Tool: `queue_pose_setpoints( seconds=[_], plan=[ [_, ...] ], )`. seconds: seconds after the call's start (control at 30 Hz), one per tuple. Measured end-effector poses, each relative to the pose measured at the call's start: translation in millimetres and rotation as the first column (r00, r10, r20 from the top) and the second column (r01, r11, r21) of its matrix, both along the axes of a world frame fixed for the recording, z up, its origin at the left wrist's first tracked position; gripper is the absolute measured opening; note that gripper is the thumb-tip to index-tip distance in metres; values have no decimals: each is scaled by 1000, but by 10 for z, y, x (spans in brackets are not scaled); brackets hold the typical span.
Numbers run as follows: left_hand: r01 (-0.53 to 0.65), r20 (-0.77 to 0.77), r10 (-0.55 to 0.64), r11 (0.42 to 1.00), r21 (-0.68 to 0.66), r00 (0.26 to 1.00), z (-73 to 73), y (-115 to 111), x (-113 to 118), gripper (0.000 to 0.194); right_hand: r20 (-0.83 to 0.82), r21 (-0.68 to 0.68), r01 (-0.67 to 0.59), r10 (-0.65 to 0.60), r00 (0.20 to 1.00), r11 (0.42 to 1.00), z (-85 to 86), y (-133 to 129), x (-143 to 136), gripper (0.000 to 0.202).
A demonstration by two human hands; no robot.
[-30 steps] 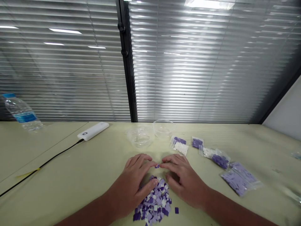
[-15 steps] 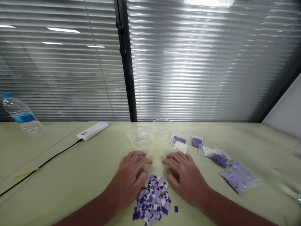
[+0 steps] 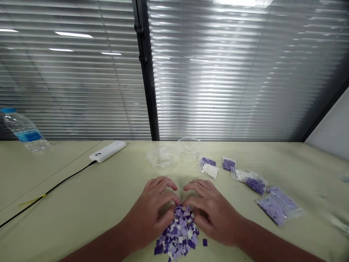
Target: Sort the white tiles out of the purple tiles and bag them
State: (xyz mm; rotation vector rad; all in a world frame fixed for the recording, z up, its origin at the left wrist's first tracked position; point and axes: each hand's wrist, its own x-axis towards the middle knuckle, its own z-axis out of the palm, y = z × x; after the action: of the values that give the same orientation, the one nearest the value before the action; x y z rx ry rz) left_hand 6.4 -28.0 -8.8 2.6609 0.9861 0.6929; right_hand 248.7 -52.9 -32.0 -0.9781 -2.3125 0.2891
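Note:
A heap of small square pieces [image 3: 178,233] in dark purple, lilac and white lies on the table between my hands. My left hand [image 3: 155,211] curves around its upper left side, fingertips at the top of the heap and thumb along its edge. On the opposite side my right hand [image 3: 209,213] does much the same, its fingers bent and apart. Both index fingertips nearly meet at the heap's far end. Neither hand visibly holds a piece. One loose dark purple square [image 3: 205,242] lies right of the heap.
Clear plastic bowls, one left [image 3: 162,158] and one right [image 3: 190,148], stand beyond my hands. Small bags of purple and white pieces [image 3: 208,167] and lilac pieces [image 3: 276,207] lie to the right. A white power bank [image 3: 107,151] with a black cable and a water bottle [image 3: 25,133] are at left.
Both hands have drawn back toward me and closer together. Their fingertips have come from beyond the heap to its far edge.

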Motion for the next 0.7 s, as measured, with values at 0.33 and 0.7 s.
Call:
queue_pose_setpoints(
  seconds=[0.33, 0.7],
  plan=[
    [-64, 40, 67, 996, -57, 997, -37, 45, -19, 21, 23, -90, 103, -102, 995, 991, -26, 44, 18, 66],
    [-150, -4, 150, 985, -83, 989, -76, 60, -26, 33, 87, -94, 143, -135, 987, 985, -65, 57, 28, 60]
  ],
)
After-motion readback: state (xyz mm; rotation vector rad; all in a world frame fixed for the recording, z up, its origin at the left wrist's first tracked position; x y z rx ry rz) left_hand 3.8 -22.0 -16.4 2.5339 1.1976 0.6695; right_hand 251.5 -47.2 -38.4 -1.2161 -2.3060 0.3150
